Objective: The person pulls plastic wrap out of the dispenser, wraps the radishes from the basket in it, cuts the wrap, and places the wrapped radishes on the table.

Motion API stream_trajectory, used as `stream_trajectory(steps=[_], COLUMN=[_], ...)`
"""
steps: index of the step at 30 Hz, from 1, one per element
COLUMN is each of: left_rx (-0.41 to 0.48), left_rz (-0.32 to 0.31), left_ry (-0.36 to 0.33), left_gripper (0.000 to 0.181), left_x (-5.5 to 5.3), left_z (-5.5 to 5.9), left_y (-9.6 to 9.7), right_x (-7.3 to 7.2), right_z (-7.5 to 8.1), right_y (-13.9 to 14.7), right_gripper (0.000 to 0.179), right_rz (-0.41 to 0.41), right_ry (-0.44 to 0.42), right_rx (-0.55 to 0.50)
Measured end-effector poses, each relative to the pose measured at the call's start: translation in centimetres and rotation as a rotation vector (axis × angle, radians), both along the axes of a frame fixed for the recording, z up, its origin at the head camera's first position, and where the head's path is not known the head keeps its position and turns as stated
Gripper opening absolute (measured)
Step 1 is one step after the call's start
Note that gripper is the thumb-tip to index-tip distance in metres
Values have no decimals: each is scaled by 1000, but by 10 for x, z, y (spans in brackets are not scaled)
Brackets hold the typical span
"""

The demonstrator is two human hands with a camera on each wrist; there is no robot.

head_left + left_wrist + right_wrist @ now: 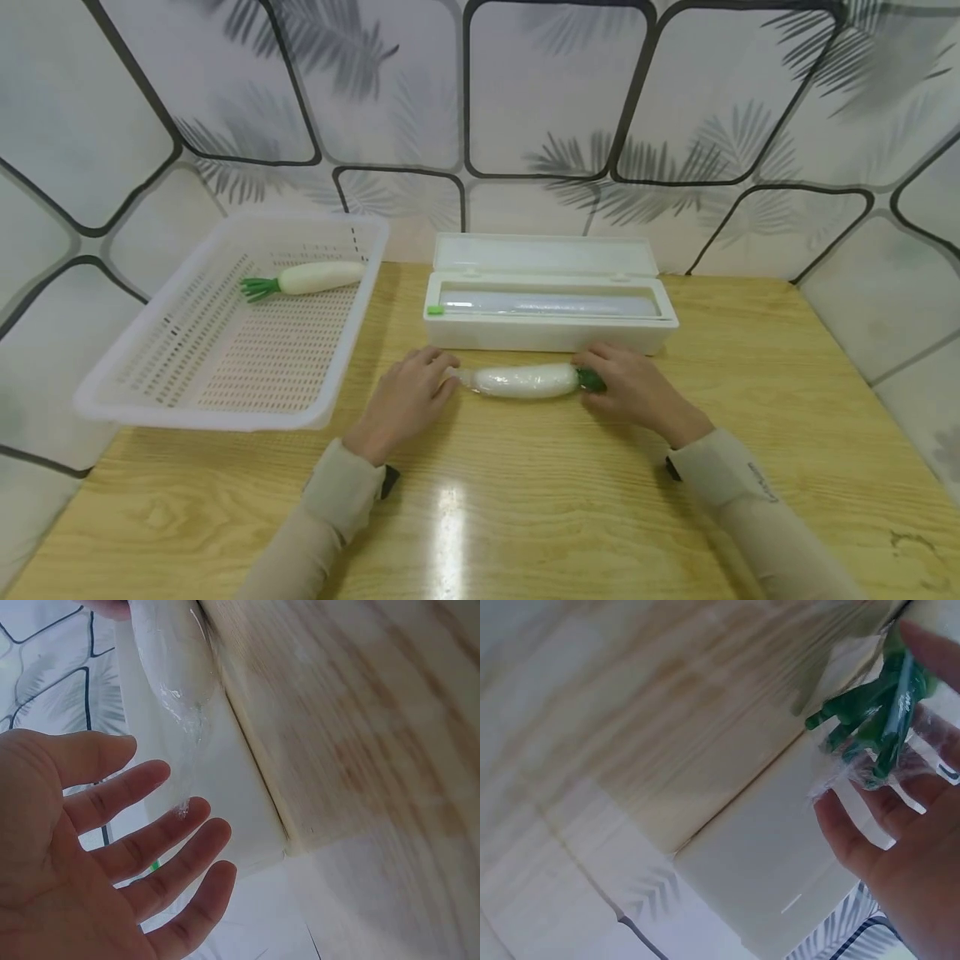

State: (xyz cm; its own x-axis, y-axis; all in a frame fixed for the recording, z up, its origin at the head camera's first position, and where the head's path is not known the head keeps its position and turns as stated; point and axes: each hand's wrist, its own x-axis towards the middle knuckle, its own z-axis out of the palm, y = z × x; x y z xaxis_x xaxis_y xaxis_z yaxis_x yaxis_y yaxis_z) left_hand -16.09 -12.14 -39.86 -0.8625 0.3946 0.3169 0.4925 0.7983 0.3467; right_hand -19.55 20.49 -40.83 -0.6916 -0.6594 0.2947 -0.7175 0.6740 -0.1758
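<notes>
A white radish (525, 381) in clear plastic wrap lies on the table, its green leaves (877, 712) toward the right. At its left end, my left hand (408, 396) has its fingers loosely spread; a twisted tail of wrap (187, 780) touches a fingertip. My right hand (633, 387) is at the leafy end, with relaxed fingers behind the wrapped leaves and the thumb beside them. Just behind the radish stands a white cling film box (551, 336), lid raised, with a roll of film (547, 303) inside and a green slider (435, 310) at its left.
On the left of the wooden table (525, 517) sits a white plastic basket (341, 367) holding a second white radish (318, 277) with green leaves. A patterned wall (555, 92) rises behind the table's back edge.
</notes>
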Motion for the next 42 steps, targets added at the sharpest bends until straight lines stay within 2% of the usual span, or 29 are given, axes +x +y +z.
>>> stream_trajectory(steps=[4,9,14,18,20,22,26,29,33,36,42], left_rx=[-3,-3,4,8,8,7,2,-2,-6,-9,4], left_rz=[3,7,2,-9,-14,-13,-7,-4,-7,-8,-5], left_ry=[0,2,9,12,7,2,-7,-11,-11,-9,3], left_gripper=[19,19,18,18,18,18,17,18,19,20,21], left_x=[0,0,-1,0,0,0,0,0,0,0,0], left_z=[-1,-2,-2,-2,-2,-2,-2,-3,-3,-2,-1], left_y=[0,-1,-1,-1,-1,-1,-1,-1,-1,-1,-2], right_x=[-1,1,2,2,2,2,1,-2,-5,-6,-4], right_z=[-2,-3,-5,-7,-7,-6,-3,-3,-5,-5,-4], right_y=[0,-3,-7,-8,-8,-7,-3,-3,-8,-12,-10], right_gripper=[47,53,38,36,38,42,54,63,64,56,50], right_rz=[10,21,18,5,6,13,18,35,101,139,148], right_ry=[54,204,339,375,364,320,143,70,97,117,120], right_rx=[77,218,301,324,330,312,207,117,58,41,21])
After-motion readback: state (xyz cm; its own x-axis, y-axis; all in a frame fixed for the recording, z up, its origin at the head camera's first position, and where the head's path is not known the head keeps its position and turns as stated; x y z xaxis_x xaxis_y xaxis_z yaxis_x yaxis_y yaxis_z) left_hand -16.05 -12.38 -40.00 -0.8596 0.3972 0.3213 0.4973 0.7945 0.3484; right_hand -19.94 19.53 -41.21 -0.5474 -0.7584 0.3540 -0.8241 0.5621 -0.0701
